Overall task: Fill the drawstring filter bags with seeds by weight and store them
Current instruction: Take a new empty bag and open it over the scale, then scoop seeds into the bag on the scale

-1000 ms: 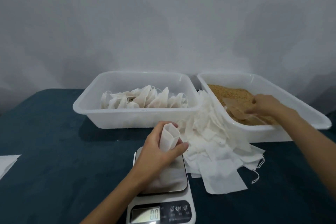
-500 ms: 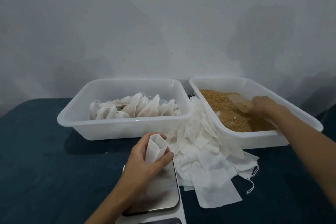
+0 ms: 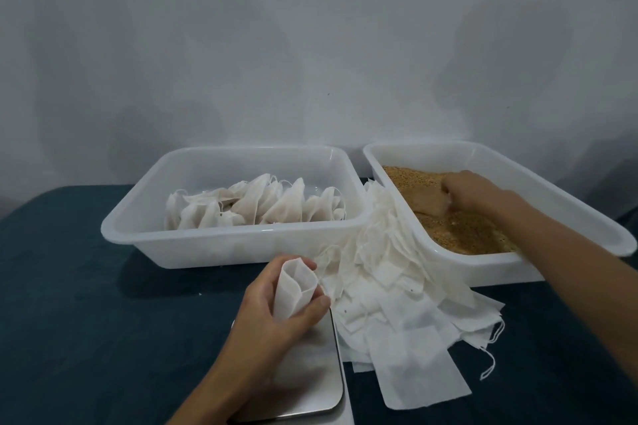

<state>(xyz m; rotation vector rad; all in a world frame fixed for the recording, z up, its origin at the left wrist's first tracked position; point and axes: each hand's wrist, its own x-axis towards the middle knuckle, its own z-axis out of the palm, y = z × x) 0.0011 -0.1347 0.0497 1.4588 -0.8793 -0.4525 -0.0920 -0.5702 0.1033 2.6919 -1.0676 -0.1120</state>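
While my left hand (image 3: 276, 300) holds an empty drawstring filter bag (image 3: 295, 288) upright over the scale platform (image 3: 307, 376), my fingers and thumb curl round its lower half, and that grip squeezes its mouth open at the top. The bag sits just above the near left corner of the steel platform, whose front edge runs out of view at the bottom.

My right hand (image 3: 473, 191) reaches into the right tub (image 3: 573, 217), where the fingers are curled down into the golden-brown seeds (image 3: 462, 228). This grip is closed round a translucent scoop (image 3: 428, 200), which lies partly sunk in the seeds at the far left of the heap. How much the scoop carries I cannot tell.

Between the two tubs and spilling toward me lies a loose pile of empty filter bags (image 3: 400, 293), flat and white, some leaning against the right tub's near wall, their thin drawstrings trailing onto the counter (image 3: 86, 286) at the right. One flat bag at the front of the pile lies just beside the scale's right edge.

The left tub (image 3: 221, 245) stands beyond my left hand, its right wall close to the right tub. Inside it rests a row of filled bags (image 3: 255, 207), plump and gathered at their tops, leaning on one another along the middle of the tub floor. The counter is covered in dark teal cloth, and a plain pale wall rises behind both tubs.
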